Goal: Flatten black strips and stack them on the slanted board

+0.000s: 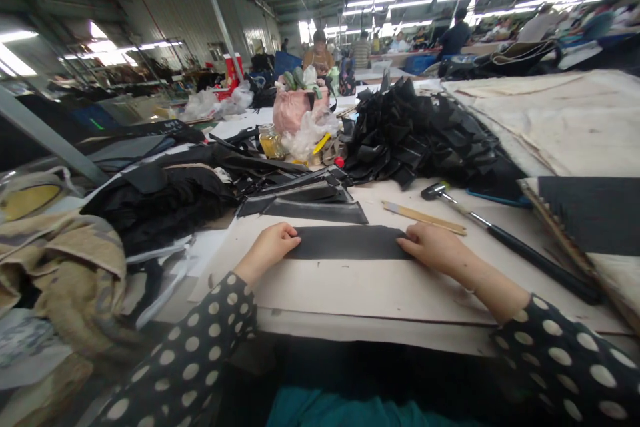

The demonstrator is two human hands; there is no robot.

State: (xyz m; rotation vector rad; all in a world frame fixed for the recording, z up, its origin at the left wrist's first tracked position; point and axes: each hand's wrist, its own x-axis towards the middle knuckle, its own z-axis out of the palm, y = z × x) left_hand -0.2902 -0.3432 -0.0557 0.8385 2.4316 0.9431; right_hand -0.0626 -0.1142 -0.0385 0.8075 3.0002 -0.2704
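A flat black strip of fabric or leather (349, 242) lies across the pale work board (350, 287) in front of me. My left hand (274, 243) pinches its left end between thumb and fingers. At the opposite end, my right hand (425, 245) grips the strip the same way, so it stretches straight between both hands. Just beyond it are several more dark strips (315, 203), stacked loosely. A flat wooden stick (425, 217) rests past my right hand, and a hammer (520, 240) with a black handle lies to the right of it.
A big heap of black pieces (420, 130) rises at the back right. Behind the strips stand a glass jar (271, 141) and a pink bag (299, 110). Dark fabric (160, 207) and a tan cloth (85, 260) crowd the left. A co-worker (319, 53) sits farther back.
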